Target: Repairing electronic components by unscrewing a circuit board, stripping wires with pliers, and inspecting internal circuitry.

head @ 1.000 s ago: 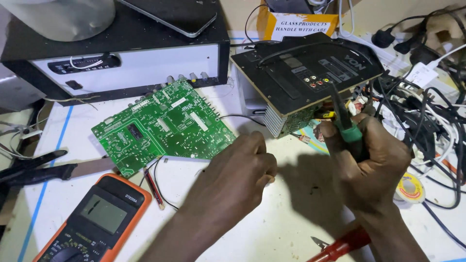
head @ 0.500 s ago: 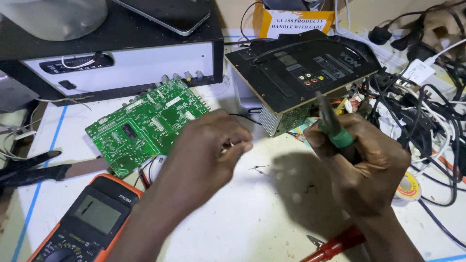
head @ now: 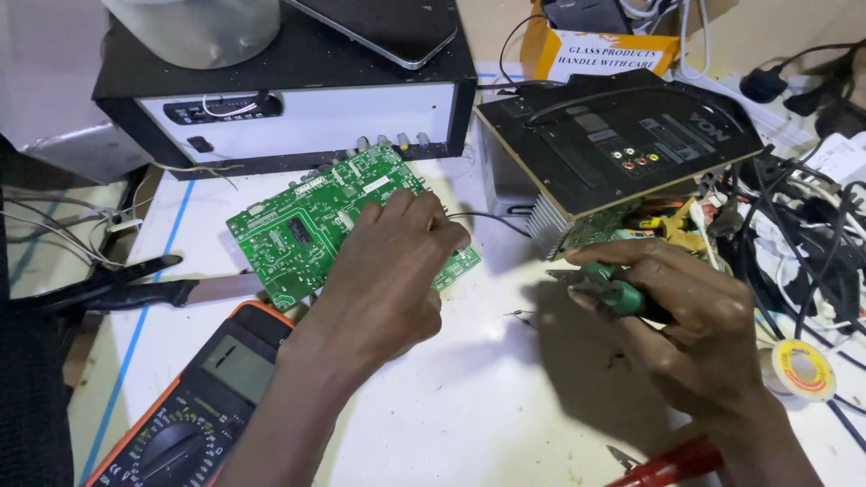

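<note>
My left hand [head: 388, 271] rests over the right edge of a green circuit board [head: 289, 239] lying flat on the white table. Its fingertips are pinched on a thin black wire [head: 492, 221] that runs to the tilted black device [head: 622, 144]. To the right, my right hand [head: 704, 325] grips a small green-handled hand tool [head: 613, 293]. The tool lies nearly level and its tip points left, just above the table. A tiny dark wire scrap [head: 523, 316] lies between the two hands.
An orange-edged multimeter [head: 194, 410] sits at the front left, with black-handled pliers [head: 117, 289] beside it. A black-and-white box unit [head: 298, 113] stands behind the board. Tangled cables [head: 803, 243], a solder spool [head: 798, 370] and a red-handled tool [head: 667, 464] lie to the right.
My left hand has moved up and left onto the board's right edge. The green-handled tool in my right hand has tipped from upright to nearly level.
</note>
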